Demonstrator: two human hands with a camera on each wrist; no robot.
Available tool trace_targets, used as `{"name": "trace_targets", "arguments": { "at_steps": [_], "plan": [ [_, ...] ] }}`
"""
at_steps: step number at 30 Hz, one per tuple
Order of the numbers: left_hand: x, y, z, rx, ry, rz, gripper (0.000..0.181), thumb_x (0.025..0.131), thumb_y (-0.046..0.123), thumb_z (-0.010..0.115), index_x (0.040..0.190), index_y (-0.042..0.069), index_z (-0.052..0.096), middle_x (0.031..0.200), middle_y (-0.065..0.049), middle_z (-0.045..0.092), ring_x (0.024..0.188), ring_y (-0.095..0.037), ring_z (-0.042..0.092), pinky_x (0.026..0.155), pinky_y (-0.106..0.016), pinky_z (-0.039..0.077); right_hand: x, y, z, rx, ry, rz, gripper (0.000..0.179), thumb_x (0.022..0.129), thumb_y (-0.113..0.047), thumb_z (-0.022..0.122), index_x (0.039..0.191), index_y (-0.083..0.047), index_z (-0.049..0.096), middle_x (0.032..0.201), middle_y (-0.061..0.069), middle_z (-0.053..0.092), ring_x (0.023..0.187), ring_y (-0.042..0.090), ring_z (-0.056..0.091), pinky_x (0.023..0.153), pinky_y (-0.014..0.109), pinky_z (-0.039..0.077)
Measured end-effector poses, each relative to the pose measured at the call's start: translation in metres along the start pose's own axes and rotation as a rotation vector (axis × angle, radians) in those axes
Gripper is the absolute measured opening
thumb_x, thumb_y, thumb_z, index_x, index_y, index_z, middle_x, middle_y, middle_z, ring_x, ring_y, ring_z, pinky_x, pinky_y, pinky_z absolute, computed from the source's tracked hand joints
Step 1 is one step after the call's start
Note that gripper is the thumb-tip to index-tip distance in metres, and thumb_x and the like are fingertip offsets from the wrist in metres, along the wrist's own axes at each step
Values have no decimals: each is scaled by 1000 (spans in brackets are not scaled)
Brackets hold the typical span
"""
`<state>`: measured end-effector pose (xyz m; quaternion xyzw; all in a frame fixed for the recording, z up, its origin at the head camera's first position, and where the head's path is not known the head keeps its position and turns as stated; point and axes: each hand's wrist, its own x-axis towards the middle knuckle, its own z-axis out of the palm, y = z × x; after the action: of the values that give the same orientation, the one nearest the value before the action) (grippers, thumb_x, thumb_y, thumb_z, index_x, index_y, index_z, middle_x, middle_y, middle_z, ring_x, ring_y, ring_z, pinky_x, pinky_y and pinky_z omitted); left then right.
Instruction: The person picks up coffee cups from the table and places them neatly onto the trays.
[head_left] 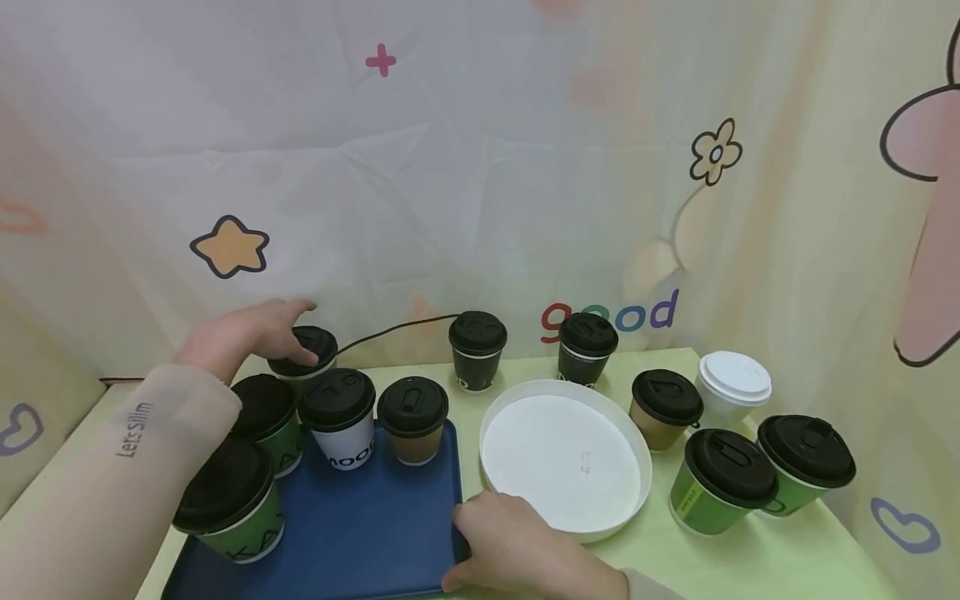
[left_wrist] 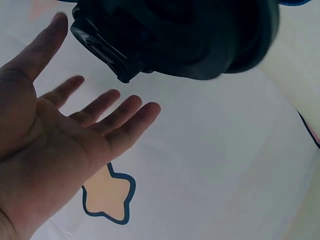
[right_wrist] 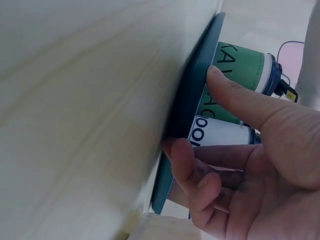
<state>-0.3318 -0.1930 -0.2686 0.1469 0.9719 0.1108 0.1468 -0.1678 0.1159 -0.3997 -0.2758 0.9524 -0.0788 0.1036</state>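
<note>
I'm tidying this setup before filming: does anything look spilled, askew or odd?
One thing: a thin dark line, perhaps a cord, seems to run between the cup by the left hand and the middle back cup. It looks out of place there. No spill or tipped cup shows.

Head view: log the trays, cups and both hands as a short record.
Blue tray: near right corner gripped
Right hand: on that corner
On blue tray: front green cup, second green cup, white cup, brown cup, all black-lidded
Left hand: fingers extended, at the back-left cup; lid contact unclear
Back-left cup base: hidden
Round white tray: right of blue tray
Table back: two dark cups
Table right: tan cup, white-lidded cup, two green-bodied cups
</note>
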Motion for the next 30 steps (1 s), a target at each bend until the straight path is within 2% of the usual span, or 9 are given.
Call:
{"name": "trace_targets", "arguments": {
  "at_steps": [6, 11, 14, 19, 24, 30],
  "plan": [
    [9, 5, 4, 4, -52, -2, 89, 91, 23, 79, 155, -10, 28, 155, -38, 28, 142, -57, 26, 110, -69, 30, -1, 1, 1, -8, 7, -12, 43, 72, -51, 92, 80, -14, 71, 68, -6, 57, 64, 7, 55, 57, 29, 49],
    [12, 2, 7, -16, -82, -16, 90, 89, 24, 80, 154, -11, 29, 155, -38, 27, 141, -56, 29, 110, -67, 31, 0, 1, 2, -9, 10, -21, 43, 72, -52, 92, 81, -14, 72, 69, -6, 58, 64, 7, 56, 58, 29, 50],
    [13, -3, 8, -55, -108, -42, 93, 90, 26, 81, 156, -9, 25, 156, -38, 24, 138, -57, 31, 102, -67, 41, 0, 1, 2, -15, 21, -30, 43, 71, -52, 92, 80, -15, 72, 68, -6, 58, 64, 6, 56, 58, 28, 49],
    [12, -5, 9, -126, -138, -78, 96, 91, 26, 80, 157, -5, 19, 154, -39, 22, 131, -57, 39, 92, -65, 50, 0, 0, -1, -19, 12, -21, 43, 72, -51, 92, 80, -14, 72, 67, -7, 57, 62, 6, 54, 56, 28, 48],
    [11, -4, 10, -113, -133, -55, 94, 91, 23, 81, 155, -9, 19, 151, -40, 25, 129, -56, 42, 96, -65, 48, 0, -1, -1, -20, 7, -21, 43, 72, -52, 92, 81, -14, 73, 68, -6, 58, 63, 6, 54, 56, 28, 48],
    [11, -6, 9, -127, -149, -54, 95, 93, 24, 78, 155, -10, 14, 154, -41, 19, 134, -60, 36, 101, -67, 42, -1, 0, 0, -24, 19, -23, 43, 71, -52, 91, 79, -15, 71, 68, -6, 57, 64, 7, 55, 56, 29, 49]
  ]
}}
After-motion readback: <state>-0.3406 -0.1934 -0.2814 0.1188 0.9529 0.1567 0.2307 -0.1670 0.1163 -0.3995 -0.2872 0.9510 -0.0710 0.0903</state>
